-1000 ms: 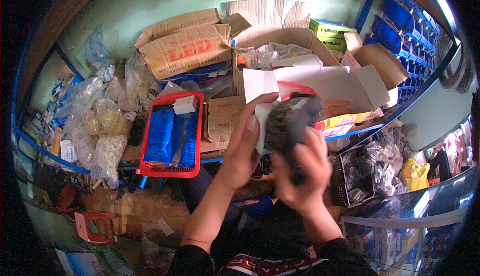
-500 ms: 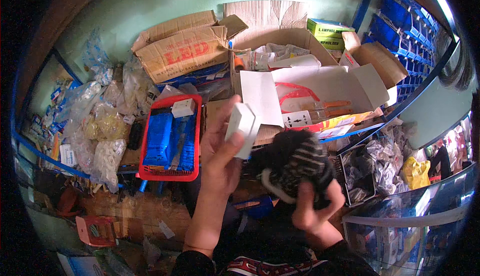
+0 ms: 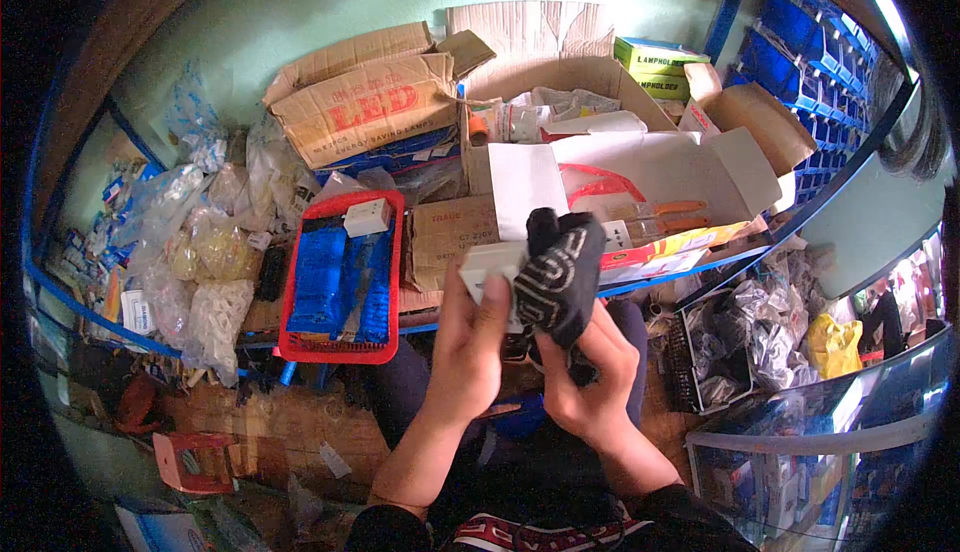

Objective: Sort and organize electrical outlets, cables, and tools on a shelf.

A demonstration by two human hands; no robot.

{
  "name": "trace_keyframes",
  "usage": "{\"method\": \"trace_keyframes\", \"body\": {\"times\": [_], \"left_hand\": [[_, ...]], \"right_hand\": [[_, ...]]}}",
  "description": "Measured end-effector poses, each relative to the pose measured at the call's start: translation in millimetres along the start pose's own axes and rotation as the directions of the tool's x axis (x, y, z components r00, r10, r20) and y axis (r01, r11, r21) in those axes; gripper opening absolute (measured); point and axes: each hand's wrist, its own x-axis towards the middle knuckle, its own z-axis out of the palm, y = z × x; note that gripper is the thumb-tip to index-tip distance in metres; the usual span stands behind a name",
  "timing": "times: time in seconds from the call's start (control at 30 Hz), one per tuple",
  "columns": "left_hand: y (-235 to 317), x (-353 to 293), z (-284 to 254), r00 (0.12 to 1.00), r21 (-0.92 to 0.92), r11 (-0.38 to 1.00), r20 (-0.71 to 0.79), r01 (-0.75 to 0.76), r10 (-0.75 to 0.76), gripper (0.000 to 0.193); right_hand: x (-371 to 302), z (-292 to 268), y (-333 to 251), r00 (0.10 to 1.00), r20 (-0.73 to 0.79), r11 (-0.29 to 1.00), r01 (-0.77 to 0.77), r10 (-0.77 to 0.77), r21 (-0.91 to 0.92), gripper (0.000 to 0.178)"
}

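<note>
My left hand (image 3: 462,367) grips a white, squarish plastic piece (image 3: 490,260), with the thumb across its near face. Bunched in my right hand (image 3: 590,377) is a black cloth (image 3: 562,277) with pale lettering. The cloth is up against the right side of the white piece and hides part of it. Both hands are raised in front of the bench, above my lap. Just beyond the cloth lies a white socket plate (image 3: 613,235), mostly covered from view. A second white socket-like piece (image 3: 368,217) rests on blue packets (image 3: 320,282) in a red basket (image 3: 398,282).
An open white carton (image 3: 735,167) holds orange-handled tools (image 3: 682,208) and a red strip. Behind stand brown cardboard boxes (image 3: 365,102) and green boxes (image 3: 655,57). Plastic bags (image 3: 215,242) crowd the left; a black crate (image 3: 705,352) of bags and a glass case (image 3: 820,452) are at right.
The black cloth has come up and left in my right hand to meet the white piece. My left hand has shifted slightly right and lower, and the white piece has turned.
</note>
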Motion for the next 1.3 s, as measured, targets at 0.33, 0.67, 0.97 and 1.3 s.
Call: {"method": "trace_keyframes", "body": {"times": [0.33,0.67,0.97,1.3], "left_hand": [[4,3,-15,0.997,-0.38,0.922,-0.03,-0.071,0.065,0.051],[-11,-14,-35,0.988,-0.112,0.989,0.133,0.094,-0.079,0.065],[0,-1,-39,0.98,0.231,0.973,0.196,-0.022,-0.024,0.067],[-14,-3,-28,0.999,0.098,0.995,0.009,-0.033,0.032,0.061]], "right_hand": [[-30,5,3,0.998,-0.057,0.998,-0.013,0.017,0.058,0.034],[-9,-4,8,0.969,-0.211,0.991,-0.126,0.132,0.04,0.024],[-10,6,8,0.981,-0.089,0.982,-0.164,0.173,0.097,0.028],[-18,0,12,0.999,-0.049,1.0,-0.023,0.023,0.009,0.031]]}}
